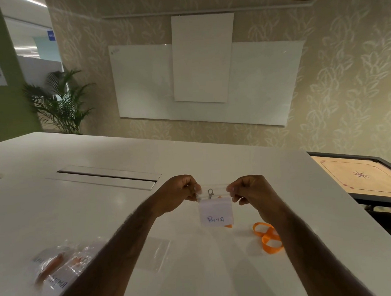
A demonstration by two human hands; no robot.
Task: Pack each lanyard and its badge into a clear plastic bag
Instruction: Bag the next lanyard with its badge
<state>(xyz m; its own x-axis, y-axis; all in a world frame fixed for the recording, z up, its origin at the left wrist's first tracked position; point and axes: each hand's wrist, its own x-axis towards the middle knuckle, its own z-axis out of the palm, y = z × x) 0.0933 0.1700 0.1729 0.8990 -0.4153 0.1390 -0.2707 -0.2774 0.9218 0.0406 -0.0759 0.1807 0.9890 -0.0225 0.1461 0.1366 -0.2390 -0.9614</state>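
Between both hands — left hand (181,191), right hand (249,190) — hangs the clear bag (214,209), its top corners pinched.

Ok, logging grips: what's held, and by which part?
The clear bag holding the BETA badge: left hand pinches its top left corner, right hand its top right corner.

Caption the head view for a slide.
Left hand and right hand pinch the top of a clear bag, BETA badge inside; packed bags lie left, orange lanyard right.

Clear plastic bag (214,188) upright in mid-air, white "BETA" badge (215,214) inside, orange lanyard (268,238) coiled on table (219,271)
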